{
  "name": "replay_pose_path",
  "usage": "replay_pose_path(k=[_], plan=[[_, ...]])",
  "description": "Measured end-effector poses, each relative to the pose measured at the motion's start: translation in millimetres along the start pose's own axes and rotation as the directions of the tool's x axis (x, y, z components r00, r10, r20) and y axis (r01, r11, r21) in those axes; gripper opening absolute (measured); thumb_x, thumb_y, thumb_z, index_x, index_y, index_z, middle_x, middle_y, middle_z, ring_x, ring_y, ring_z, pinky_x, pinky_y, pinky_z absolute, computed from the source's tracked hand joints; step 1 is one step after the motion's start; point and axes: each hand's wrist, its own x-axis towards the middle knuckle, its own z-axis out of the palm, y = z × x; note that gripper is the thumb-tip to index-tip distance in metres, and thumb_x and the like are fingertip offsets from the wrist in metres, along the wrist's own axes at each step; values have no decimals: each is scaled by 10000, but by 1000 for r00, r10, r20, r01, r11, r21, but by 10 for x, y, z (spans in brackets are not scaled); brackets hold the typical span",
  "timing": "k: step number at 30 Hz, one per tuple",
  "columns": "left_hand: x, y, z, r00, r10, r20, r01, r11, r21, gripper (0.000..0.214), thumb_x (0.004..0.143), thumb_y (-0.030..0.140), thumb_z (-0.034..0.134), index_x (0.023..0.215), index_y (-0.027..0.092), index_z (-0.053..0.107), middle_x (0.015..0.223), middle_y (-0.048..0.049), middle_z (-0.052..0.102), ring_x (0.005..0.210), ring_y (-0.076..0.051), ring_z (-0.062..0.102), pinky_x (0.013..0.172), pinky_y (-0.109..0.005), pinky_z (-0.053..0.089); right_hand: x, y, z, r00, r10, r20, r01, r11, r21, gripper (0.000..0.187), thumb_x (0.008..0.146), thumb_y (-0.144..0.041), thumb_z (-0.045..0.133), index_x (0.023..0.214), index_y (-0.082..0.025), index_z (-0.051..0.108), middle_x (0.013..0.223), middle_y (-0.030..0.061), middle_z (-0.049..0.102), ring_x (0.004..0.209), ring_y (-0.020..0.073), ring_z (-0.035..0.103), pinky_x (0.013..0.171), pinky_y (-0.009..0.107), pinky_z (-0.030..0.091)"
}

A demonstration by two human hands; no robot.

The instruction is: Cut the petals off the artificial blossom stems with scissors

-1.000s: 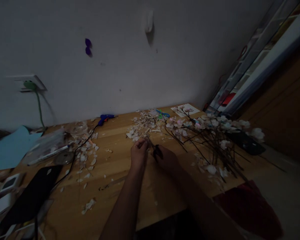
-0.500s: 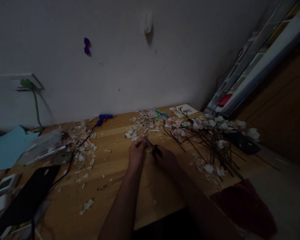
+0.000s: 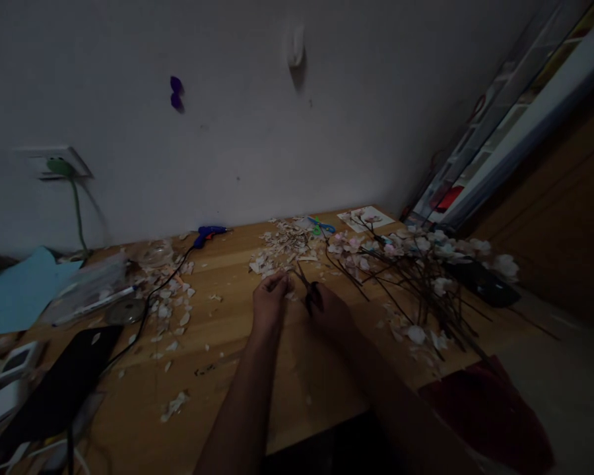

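Dark-handled scissors (image 3: 304, 282) are in my right hand (image 3: 329, 310), fingers wrapped round the handles. Their blades point up and to the left and stand apart. Just left of them, my left hand (image 3: 270, 294) is closed in a pinch on a small pale petal (image 3: 289, 285), mostly hidden by the fingertips. Beyond both hands lies a heap of pale petals and scraps (image 3: 287, 244) on the wooden table (image 3: 228, 330).
Artificial blossom branches (image 3: 406, 264) spread over the right side. A blue glue gun (image 3: 208, 234) lies at the back, its black cord running left. Green-and-blue scissors (image 3: 321, 226) rest behind the heap. A black slab (image 3: 64, 382) and loose petals (image 3: 165, 307) lie left.
The scissors have moved slightly away from my left fingertips, and their blades have parted. My left hand stays nearly in place. The whole view has shifted a little.
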Motion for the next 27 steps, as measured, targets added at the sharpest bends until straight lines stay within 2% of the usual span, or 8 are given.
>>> replay_pose_path(k=[3,5,13,22,27], plan=[[-16,-124,58,999,-48,-6,46,983,-176,312,557,282,838,791,135,692,693,-8,681,611,-100,614,665,-230,492,-27,-37,0,999,-39,24,41,996,-84,151,889,-338,528,975,-215,541,929,57,656,816,192,587,654,260,327],[-18,-186,82,998,-54,-11,50,974,-222,294,551,252,828,780,142,680,689,4,680,610,-95,617,662,-218,485,-39,-47,1,998,-56,37,60,992,-111,139,886,-332,526,965,-217,536,915,50,651,806,189,581,648,262,312],[14,-258,51,1000,2,-28,-5,995,-104,276,609,284,793,829,150,694,742,-18,703,648,-117,640,676,-238,487,-23,-35,2,998,-40,56,45,993,-110,137,912,-345,505,955,-219,538,913,43,658,797,179,580,644,258,297],[-34,-110,76,999,-22,-37,19,997,-78,306,594,297,805,840,146,705,706,-6,684,613,-104,614,664,-240,473,-26,-21,-14,997,-21,78,29,994,-106,163,926,-321,483,987,-216,592,927,52,688,817,184,610,668,258,338],[-28,-39,52,999,-29,-32,28,999,-20,307,600,290,811,838,128,703,715,-11,683,599,-92,599,652,-230,477,-7,28,-2,999,1,49,2,998,-66,264,932,-322,474,1120,-214,624,1057,89,708,924,222,641,752,283,397]])
